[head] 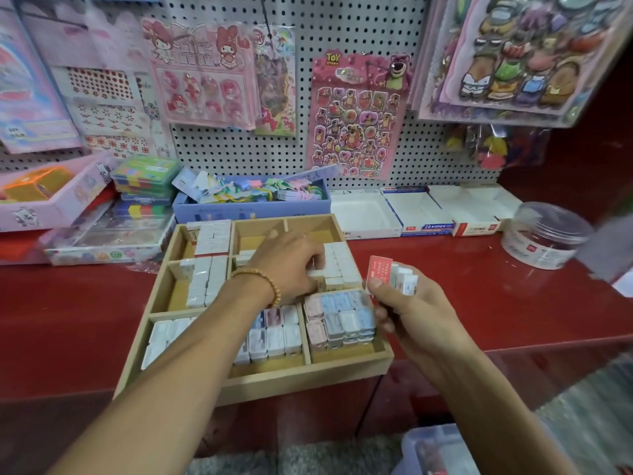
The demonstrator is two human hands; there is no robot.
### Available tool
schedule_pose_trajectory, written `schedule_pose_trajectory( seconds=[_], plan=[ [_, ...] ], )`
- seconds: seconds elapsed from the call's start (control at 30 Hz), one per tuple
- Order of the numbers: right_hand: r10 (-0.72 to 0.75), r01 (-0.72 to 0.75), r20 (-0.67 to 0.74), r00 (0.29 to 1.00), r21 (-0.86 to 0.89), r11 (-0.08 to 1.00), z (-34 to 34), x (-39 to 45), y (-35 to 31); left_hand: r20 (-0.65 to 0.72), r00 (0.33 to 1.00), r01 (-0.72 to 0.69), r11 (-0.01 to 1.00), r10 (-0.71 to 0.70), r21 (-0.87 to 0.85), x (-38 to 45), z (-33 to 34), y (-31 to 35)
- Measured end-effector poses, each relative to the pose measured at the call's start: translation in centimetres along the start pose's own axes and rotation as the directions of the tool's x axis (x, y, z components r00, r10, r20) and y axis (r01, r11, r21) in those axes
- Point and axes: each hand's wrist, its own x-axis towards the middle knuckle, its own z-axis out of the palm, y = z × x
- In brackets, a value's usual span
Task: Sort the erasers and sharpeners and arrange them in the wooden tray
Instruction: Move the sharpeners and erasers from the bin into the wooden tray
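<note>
A wooden tray (346, 366) with several compartments sits on the red shelf. White erasers (212, 240) fill its left compartments, and another stack (342, 265) stands in the middle right one. Pastel sharpeners (342, 315) in pink, blue and white fill the front compartments. My left hand (287, 262) reaches into the middle compartment, its fingers pinched on a white eraser (317, 273) beside the stack. To the right of the tray, my right hand (407, 303) holds a small red box of erasers (392, 274) with white erasers showing from its open end.
Empty white cardboard boxes (421, 210) line the back right. A clear plastic jar (544, 234) stands at far right. A blue box of clips (253, 197) sits behind the tray, with pink and coloured boxes (102, 214) left. Sticker sheets (356, 114) hang on the pegboard.
</note>
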Motion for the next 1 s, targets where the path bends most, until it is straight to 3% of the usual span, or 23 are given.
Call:
schedule_pose_trajectory(
  seconds=[0.23, 0.37, 0.47, 0.57, 0.63, 0.8, 1.0],
  plan=[
    [0.010, -0.010, 0.012, 1.000, 0.014, 1.000, 0.7, 0.3, -0.1, -0.024, 0.998, 0.050, 0.999, -0.050, 0.017, -0.1, 0.2, 0.6],
    [0.000, 0.000, 0.013, 1.000, 0.027, 1.000, 1.3, 0.6, -0.3, 0.036, 0.996, 0.078, 0.997, -0.078, -0.004, 0.1, -0.5, 0.1],
    [0.006, -0.006, 0.040, 0.999, 0.007, 1.000, 2.0, 1.0, -0.8, 0.014, 0.998, 0.066, 0.965, -0.065, -0.254, -0.2, -2.3, -0.4],
    [-0.002, 0.006, 0.098, 0.995, -0.036, 0.999, 3.7, 1.6, -1.6, -0.022, 0.997, 0.049, 0.779, -0.080, -0.625, -1.0, -4.6, -0.8],
    [-0.014, 0.022, 0.142, 0.990, -0.054, 0.998, 5.2, 2.0, -2.1, -0.014, 0.997, 0.037, 0.675, -0.070, -0.737, -1.6, -5.7, -1.2],
    [-0.029, 0.046, 0.212, 0.977, -0.073, 0.996, 8.7, 3.3, -2.6, -0.012, 0.995, 0.051, 0.615, -0.098, -0.787, -2.8, -6.5, -3.2],
    [0.010, -0.031, 0.190, 0.982, 0.110, 0.993, 11.7, 5.2, -1.9, -0.071, 0.975, 0.098, 0.691, -0.212, -0.716, -3.5, -8.6, -8.7]
  ],
)
